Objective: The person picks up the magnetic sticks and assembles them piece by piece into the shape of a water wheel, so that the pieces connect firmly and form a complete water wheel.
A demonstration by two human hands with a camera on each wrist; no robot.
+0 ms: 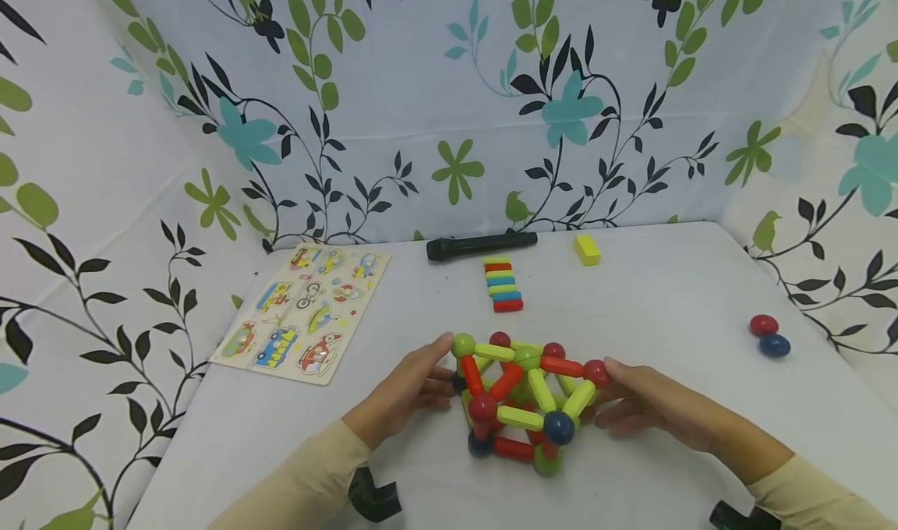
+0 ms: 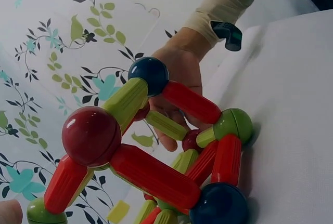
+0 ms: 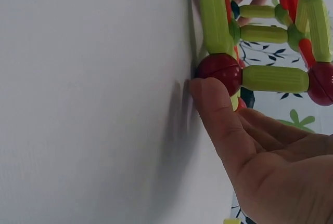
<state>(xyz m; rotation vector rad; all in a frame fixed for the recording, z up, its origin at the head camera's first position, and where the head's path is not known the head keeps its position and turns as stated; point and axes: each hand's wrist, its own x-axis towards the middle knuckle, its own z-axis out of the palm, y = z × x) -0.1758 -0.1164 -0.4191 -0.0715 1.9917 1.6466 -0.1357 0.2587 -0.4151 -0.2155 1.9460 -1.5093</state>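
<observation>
A framework of ball-and-stick construction toy pieces (image 1: 521,418), with red, green and dark blue balls joined by red and yellow-green rods, stands on the white table before me. On its left side is my left hand (image 1: 410,390), its thumb at a green ball (image 1: 463,345) and its relaxed fingers beside the lower part. From the right, my right hand (image 1: 655,405) rests its thumb against a red ball (image 3: 221,72), the other fingers loosely extended below. Close up in the left wrist view are a red ball (image 2: 89,134) and a dark blue ball (image 2: 218,205).
Behind the framework lies a row of coloured sticks (image 1: 501,284). Farther back are a black microphone (image 1: 484,245) and a yellow block (image 1: 587,249). A picture puzzle board (image 1: 302,312) lies at left. A loose red ball (image 1: 763,325) and blue ball (image 1: 775,345) are at right.
</observation>
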